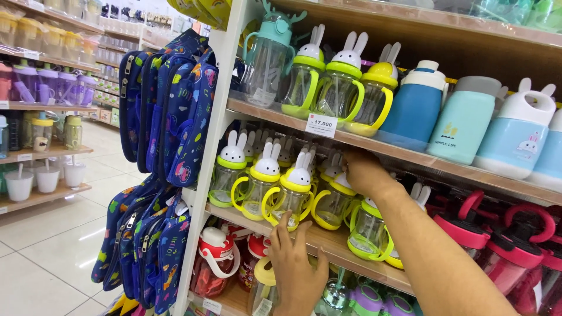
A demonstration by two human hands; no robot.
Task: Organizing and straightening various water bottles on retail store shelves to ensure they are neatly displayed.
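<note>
My right hand (363,172) reaches deep into the middle shelf (328,241), among clear rabbit-eared cups with yellow and green handles. Its fingertips are hidden behind the cups, next to a yellow-handled cup (332,202). My left hand (295,266) is lower down, fingers spread and pointing up against the shelf's front edge. It sits just under a yellow-handled rabbit cup (290,196). Beside this hand on the shelf below stands a bottle with a yellow lid (263,284). Nothing is visibly held in the left hand.
The upper shelf (275,117) carries more rabbit cups, a teal antlered bottle (269,55) and blue flasks (417,105). Pink-lidded bottles (497,246) stand at right. Blue patterned pencil cases (170,111) hang on the rack's end. An aisle with tiled floor (52,246) lies left.
</note>
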